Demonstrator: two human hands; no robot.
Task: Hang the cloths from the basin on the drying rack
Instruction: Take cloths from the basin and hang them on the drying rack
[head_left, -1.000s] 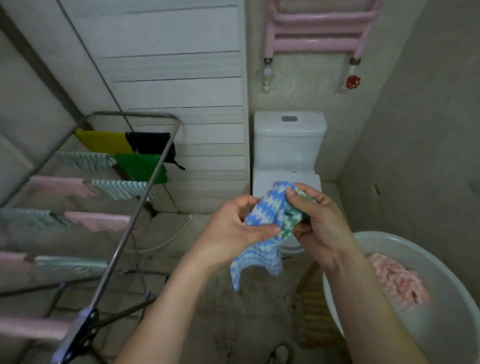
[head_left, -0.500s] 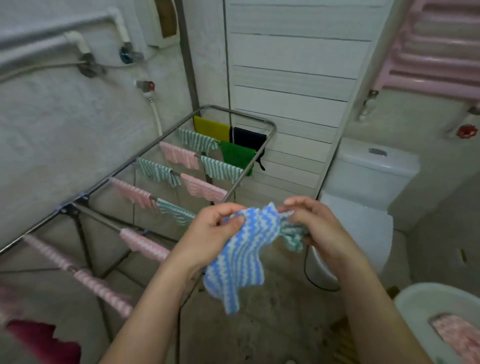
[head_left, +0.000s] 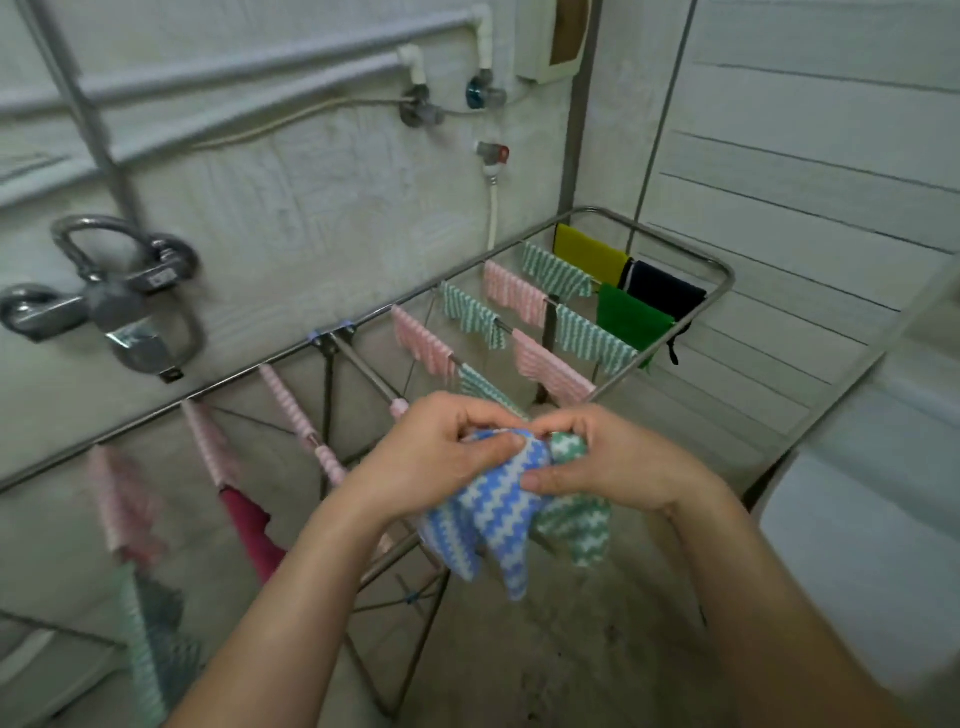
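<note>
My left hand (head_left: 436, 452) pinches the top edge of a blue-and-white zigzag cloth (head_left: 488, 519) that hangs down in front of me. My right hand (head_left: 608, 457) grips a green-and-white zigzag cloth (head_left: 576, 525) bunched beside the blue one. Both hands are close together, just over the near rail of the metal drying rack (head_left: 670, 234). The rack's rods carry several pink, green-striped, yellow, dark and green cloths. The basin is out of view.
A white toilet (head_left: 872, 545) stands at the right edge. Taps and pipes (head_left: 119, 291) are mounted on the left wall behind the rack. A dark red cloth (head_left: 249, 525) hangs on the rack's near left part. Bare concrete floor lies below.
My view has swung left from the toilet and basin to the rack. Both hands came along with the cloths and now sit over the rack's near rail; the green cloth shows more.
</note>
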